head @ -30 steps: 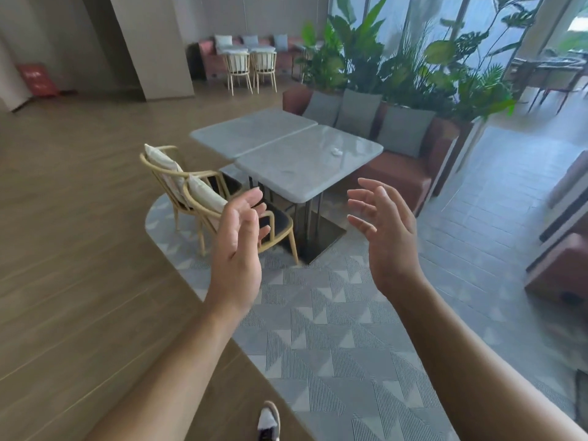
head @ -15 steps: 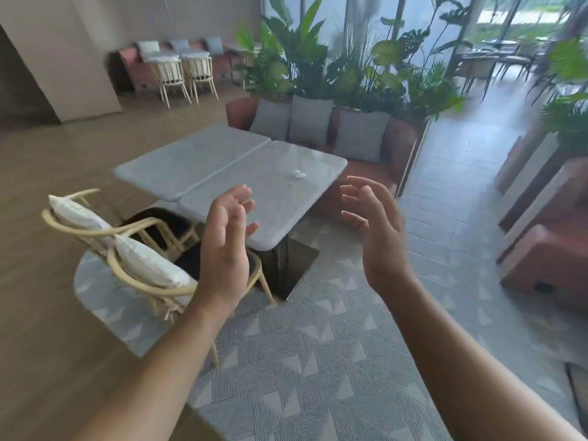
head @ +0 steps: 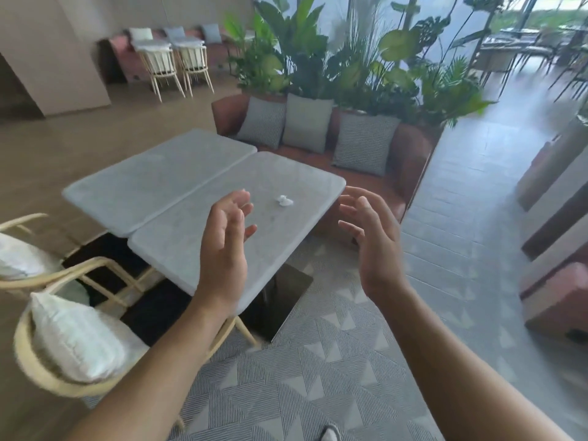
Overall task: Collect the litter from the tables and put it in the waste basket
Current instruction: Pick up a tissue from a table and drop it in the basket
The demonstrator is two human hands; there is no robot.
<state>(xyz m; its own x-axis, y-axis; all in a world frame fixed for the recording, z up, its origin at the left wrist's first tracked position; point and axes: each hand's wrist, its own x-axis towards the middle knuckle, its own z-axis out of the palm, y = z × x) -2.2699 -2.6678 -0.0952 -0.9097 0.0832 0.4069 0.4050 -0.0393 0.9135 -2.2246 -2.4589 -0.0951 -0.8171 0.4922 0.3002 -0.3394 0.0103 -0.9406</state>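
left hand (head: 224,249) raised, fingers loose, we see nothing in it | right hand (head: 374,240) same, relaxed and empty | crumpled white litter (head: 284,200), probably tissue, lies on near grey table (head: 197,237), beyond and between the hands, untouched | cushioned chair (head: 73,338) left

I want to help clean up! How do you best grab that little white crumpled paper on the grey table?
Pinch the crumpled paper across its bumpy top, coming straight down from above. It is a small wad lying loose on the flat table, with nothing close beside it, so a side grab would probably just push it along.
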